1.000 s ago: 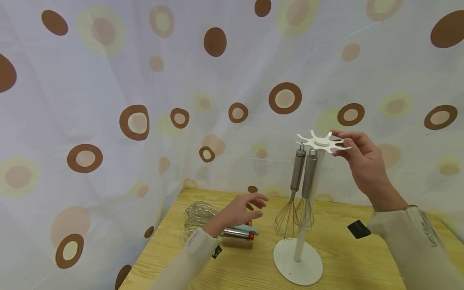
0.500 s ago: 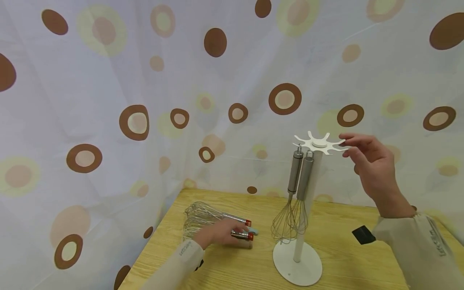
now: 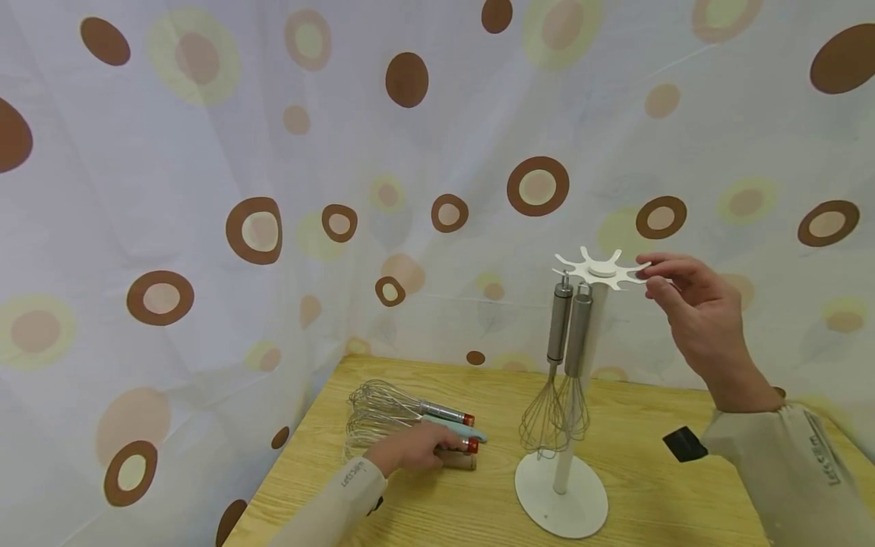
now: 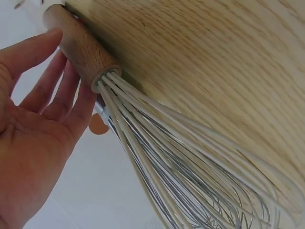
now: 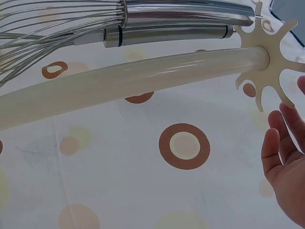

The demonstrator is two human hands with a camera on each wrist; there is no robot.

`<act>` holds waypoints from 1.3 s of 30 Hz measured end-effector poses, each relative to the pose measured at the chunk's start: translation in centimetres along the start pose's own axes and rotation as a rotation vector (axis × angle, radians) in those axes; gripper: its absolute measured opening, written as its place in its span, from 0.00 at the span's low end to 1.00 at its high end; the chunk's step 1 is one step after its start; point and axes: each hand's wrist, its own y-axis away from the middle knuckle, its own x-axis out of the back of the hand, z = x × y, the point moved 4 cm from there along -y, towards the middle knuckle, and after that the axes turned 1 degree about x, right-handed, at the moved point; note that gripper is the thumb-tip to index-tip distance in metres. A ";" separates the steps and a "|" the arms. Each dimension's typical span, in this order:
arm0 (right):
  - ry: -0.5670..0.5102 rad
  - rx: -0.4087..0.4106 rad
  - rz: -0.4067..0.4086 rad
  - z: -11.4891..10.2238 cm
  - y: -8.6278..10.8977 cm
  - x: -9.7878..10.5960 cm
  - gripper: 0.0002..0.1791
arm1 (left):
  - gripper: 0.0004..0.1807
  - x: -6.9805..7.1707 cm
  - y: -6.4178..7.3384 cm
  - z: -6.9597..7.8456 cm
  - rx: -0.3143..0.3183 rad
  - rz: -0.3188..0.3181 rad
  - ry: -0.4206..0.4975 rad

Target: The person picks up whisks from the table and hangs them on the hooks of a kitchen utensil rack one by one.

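On the table at left, my left hand (image 3: 415,447) holds the handle of a wooden-handled whisk (image 4: 90,50) with pale wires. The left wrist view shows my thumb at one edge of that handle and the fingers reaching round its underside. At right, my right hand (image 3: 707,315) has bent fingers at the tip of one arm of a white whisk stand (image 3: 603,268), index above and thumb below. Two steel-handled whisks (image 3: 558,323) hang side by side from the stand's left arms, wires downward. In the right wrist view, fingertips touch the stand's star-shaped top (image 5: 267,52).
Other whisks lie beside the wooden-handled one, including a steel whisk (image 3: 444,412) with a red end and a light-blue handle (image 3: 454,428). The stand's round white base (image 3: 584,513) rests on the wooden table (image 3: 649,463). A dotted curtain (image 3: 478,114) hangs behind.
My left hand has come down and left onto the whisk handles, then settled on the nearest one. My right hand has shifted slightly right at the stand's top. The hanging whisks have swung a little.
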 end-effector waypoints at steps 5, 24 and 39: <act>0.009 -0.008 0.003 0.1 0.1 0.1 0.08 | 0.25 -0.6 0.1 -0.2 0.020 -0.017 -0.095; 0.118 -0.056 0.019 0.0 -0.1 0.0 0.07 | 0.22 -1.0 0.0 0.4 -0.080 0.027 -0.128; 0.211 -0.020 -0.012 -0.3 -0.1 -0.3 0.08 | 0.24 1.2 0.0 2.6 -0.073 -0.013 -0.002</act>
